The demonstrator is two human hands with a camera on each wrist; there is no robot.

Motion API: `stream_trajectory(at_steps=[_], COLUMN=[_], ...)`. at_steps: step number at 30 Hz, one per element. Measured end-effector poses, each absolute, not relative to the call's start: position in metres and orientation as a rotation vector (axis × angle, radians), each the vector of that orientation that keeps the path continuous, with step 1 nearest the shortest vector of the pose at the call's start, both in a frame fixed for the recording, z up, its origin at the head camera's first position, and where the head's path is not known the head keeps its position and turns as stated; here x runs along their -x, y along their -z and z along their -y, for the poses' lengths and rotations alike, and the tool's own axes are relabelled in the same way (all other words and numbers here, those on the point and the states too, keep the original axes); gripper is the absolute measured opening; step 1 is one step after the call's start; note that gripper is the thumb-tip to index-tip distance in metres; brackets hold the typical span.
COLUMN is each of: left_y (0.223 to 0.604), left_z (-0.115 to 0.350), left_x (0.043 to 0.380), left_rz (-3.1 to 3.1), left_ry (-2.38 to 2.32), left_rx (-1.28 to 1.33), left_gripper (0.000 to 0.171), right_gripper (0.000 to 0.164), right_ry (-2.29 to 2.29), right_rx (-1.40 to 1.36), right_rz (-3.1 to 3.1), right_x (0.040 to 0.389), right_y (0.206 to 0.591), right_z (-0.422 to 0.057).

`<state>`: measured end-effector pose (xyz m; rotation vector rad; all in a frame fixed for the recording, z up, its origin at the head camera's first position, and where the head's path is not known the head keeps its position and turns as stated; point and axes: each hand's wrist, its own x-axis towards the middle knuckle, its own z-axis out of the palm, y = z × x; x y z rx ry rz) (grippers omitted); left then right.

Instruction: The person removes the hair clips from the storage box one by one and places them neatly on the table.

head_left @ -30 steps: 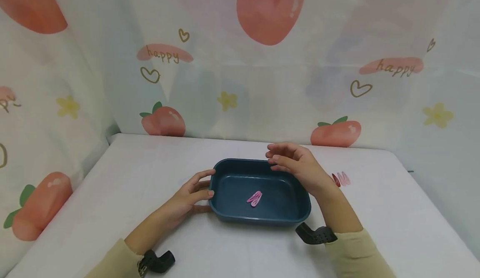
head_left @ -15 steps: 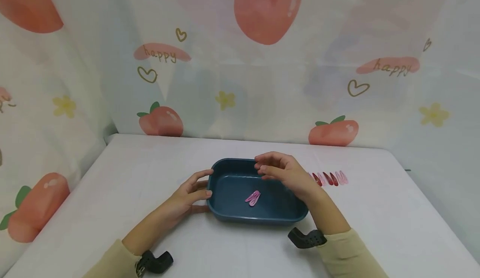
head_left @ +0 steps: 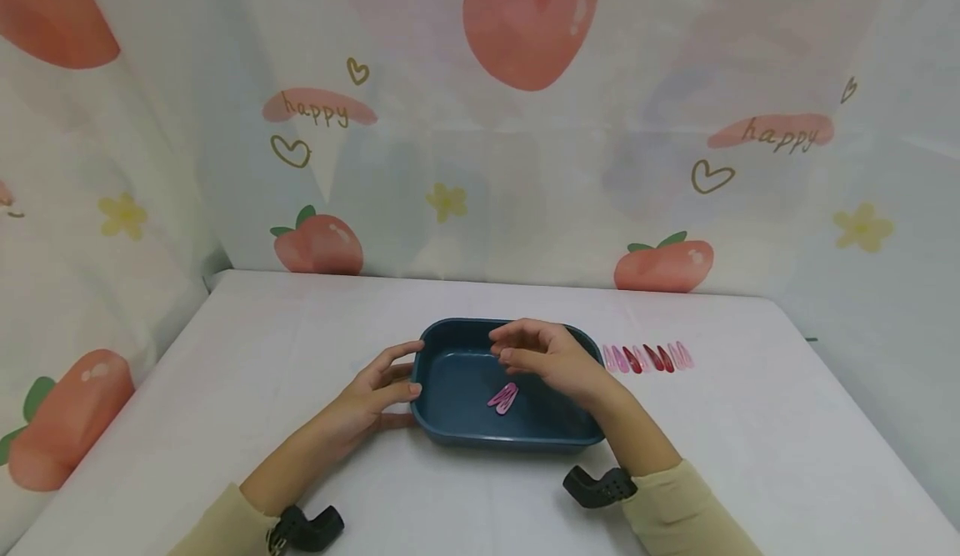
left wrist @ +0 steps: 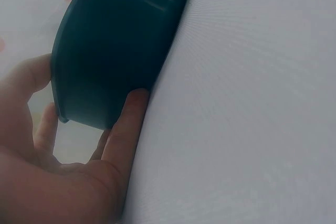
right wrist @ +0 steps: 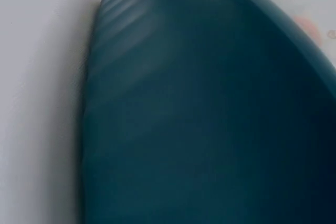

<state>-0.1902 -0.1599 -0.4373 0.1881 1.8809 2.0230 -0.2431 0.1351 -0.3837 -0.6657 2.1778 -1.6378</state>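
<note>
A dark blue rectangular plastic tray (head_left: 465, 438) stands on the white cloth. Pink snap hair clips (head_left: 502, 398) lie overlapping on its floor. My left hand (head_left: 372, 389) touches the tray's left end, its fingers spread against the outer wall and rim; the left wrist view shows a fingertip (left wrist: 137, 100) low on that wall. Above the tray's right half hovers my right hand (head_left: 551, 360), fingers loosely bent with thumb and fingertips apart. Nothing held shows in it. The right wrist view is filled by the tray's outer side (right wrist: 199, 119), and the right fingers are hidden there.
Just right of the tray, several pink and red hair clips (head_left: 658, 358) lie in a neat row on the table (head_left: 750, 448). A fruit-patterned curtain (head_left: 525, 156) hangs behind and along the left. Each wrist carries a black camera mount (head_left: 597, 487).
My right hand has moved left and lower over the tray, uncovering more of the clip row. The left hand keeps its place on the tray. The whole view has shifted slightly.
</note>
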Motion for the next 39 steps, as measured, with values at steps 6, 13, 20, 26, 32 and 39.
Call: stream_trajectory(at_steps=[6,13,20,26,32,39], left_y=[0.438,0.439,0.439,0.439,0.438,0.438], left_z=[0.160,0.161,0.161,0.161,0.160,0.160], left_x=[0.191,0.191,0.191,0.190,0.190,0.190], left_rz=[-1.881,-1.874,-1.882,-1.881,-1.883,-1.886], left_ry=[-2.023,-2.023,-2.021,-2.023,-2.020,-2.017], left_rx=[-0.192,-0.191,-0.185,-0.183,-0.172,-0.173], left_gripper=[0.060,0.059,0.059,0.059,0.059,0.060], right_gripper=[0.038,0.037,0.036,0.039,0.043,0.047], right_ry=[1.621,1.593,1.534,1.409,1.300,1.252], right_rx=[0.698,0.736,0.765,0.848,0.859,0.856], right_rz=[-2.175,-2.170,-2.209,-2.304,-2.373,-2.378], right_x=[0.243,0.243,0.241,0.241,0.239,0.239], right_y=[0.387,0.391,0.391,0.396,0.399,0.402], right_z=[-0.135,-0.133,-0.131,-0.131,-0.129,-0.127])
